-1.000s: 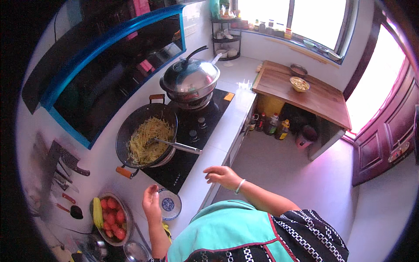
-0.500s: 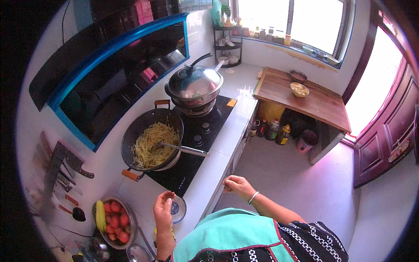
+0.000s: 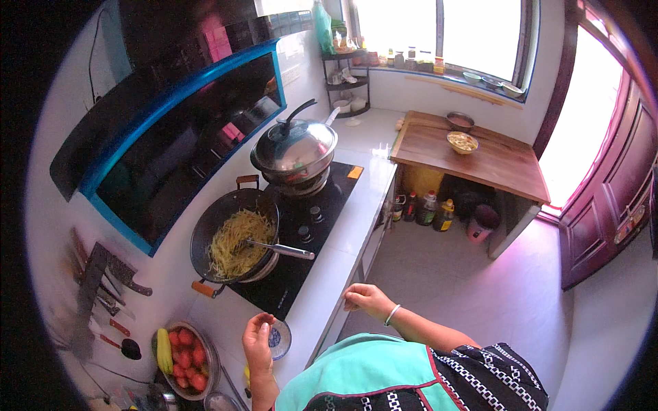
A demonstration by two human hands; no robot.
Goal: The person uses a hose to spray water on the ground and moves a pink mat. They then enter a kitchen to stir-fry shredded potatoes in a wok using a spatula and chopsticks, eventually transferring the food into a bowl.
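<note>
My left hand (image 3: 258,341) is held over the counter's front edge beside a small blue-and-white dish (image 3: 279,340). Its fingers are loosely curled with the thumb a little apart, and nothing shows in it. My right hand (image 3: 369,301), with a pale bangle at the wrist, hovers past the counter edge, fingers curled in and nothing visible in them. Ahead on the black cooktop (image 3: 284,281) stands a dark wok (image 3: 199,240) with wooden handles. Pale shredded food (image 3: 236,250) fills it, and a metal-handled utensil (image 3: 284,251) rests in it, its head buried.
A lidded pan (image 3: 295,147) sits on the rear burner. Left of me are a bowl of tomatoes (image 3: 185,359) with a yellow-green long vegetable (image 3: 164,351), and wall-hung knives (image 3: 110,288). A wooden table (image 3: 473,168) carries a bowl of sliced food (image 3: 462,142); bottles (image 3: 428,207) stand below.
The view has shifted slightly. Both hands keep nearly the same pose over the counter edge, and the wok and utensil stay in place.
</note>
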